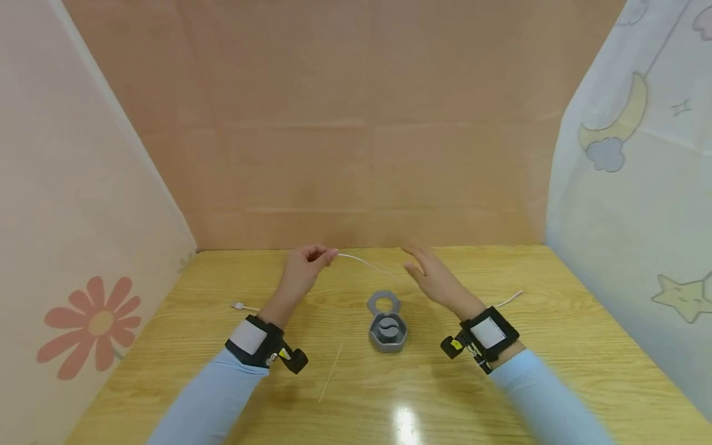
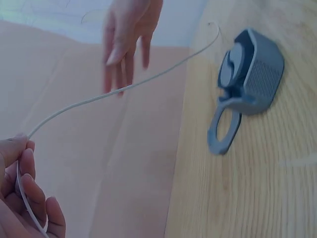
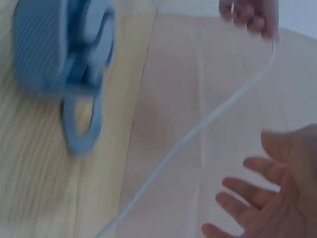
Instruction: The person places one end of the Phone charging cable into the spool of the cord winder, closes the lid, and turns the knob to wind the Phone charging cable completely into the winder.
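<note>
Wooden table point(image 1: 556, 346), frame centre: we are pinching the white cable point(image 1: 364, 262) in our left hand point(image 1: 303, 272), its length running rightward past our open right hand point(image 1: 434, 279).

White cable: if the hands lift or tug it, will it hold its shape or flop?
Probably floppy: the white cable sags in a curve past the left hand pinching it. Likely light, since a fingertip pinch carries it. Its loose end on the table would likely drag along rather than resist.
</note>
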